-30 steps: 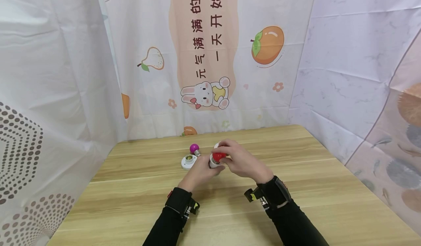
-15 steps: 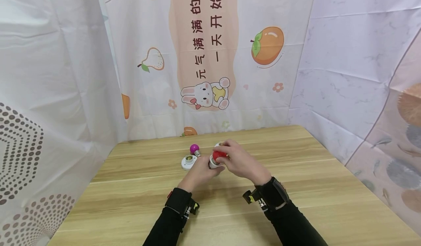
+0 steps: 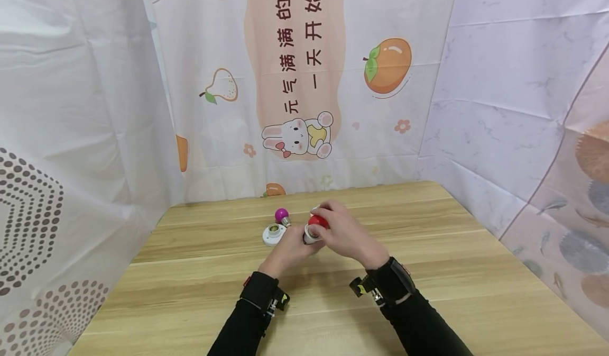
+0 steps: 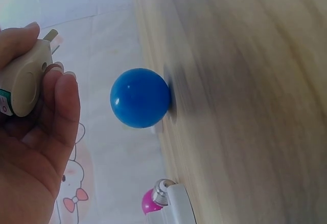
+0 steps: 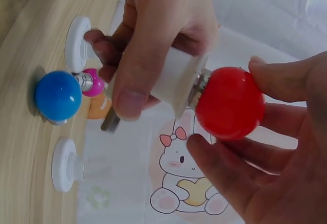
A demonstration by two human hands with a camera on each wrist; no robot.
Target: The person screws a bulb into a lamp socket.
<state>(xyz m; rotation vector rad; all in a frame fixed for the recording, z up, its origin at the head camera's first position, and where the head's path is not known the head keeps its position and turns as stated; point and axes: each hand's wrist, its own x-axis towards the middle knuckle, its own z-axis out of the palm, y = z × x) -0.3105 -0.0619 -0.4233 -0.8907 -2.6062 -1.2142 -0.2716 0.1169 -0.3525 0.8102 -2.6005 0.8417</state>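
Note:
My left hand (image 3: 291, 246) grips a white plug-in lamp socket (image 5: 171, 81), its fingers wrapped round the body and a metal prong (image 5: 110, 119) sticking out. In the right wrist view a red bulb (image 5: 231, 103) sits with its metal screw base at the socket's mouth. The fingers and thumb of my right hand (image 3: 351, 235) hold the red bulb's round part. Both hands are raised above the table. How far the screw base is inside the socket, I cannot tell.
On the wooden table (image 3: 200, 292) a white round lamp holder (image 3: 273, 234) stands left of my hands, with a magenta bulb (image 3: 282, 216) beside it. A blue bulb (image 4: 140, 98) and a second white holder (image 5: 63, 165) are near too. A printed curtain hangs behind.
My right hand has shifted slightly left and its wrist has turned a little, fingers still on the red bulb. My left hand and the socket stay nearly in place.

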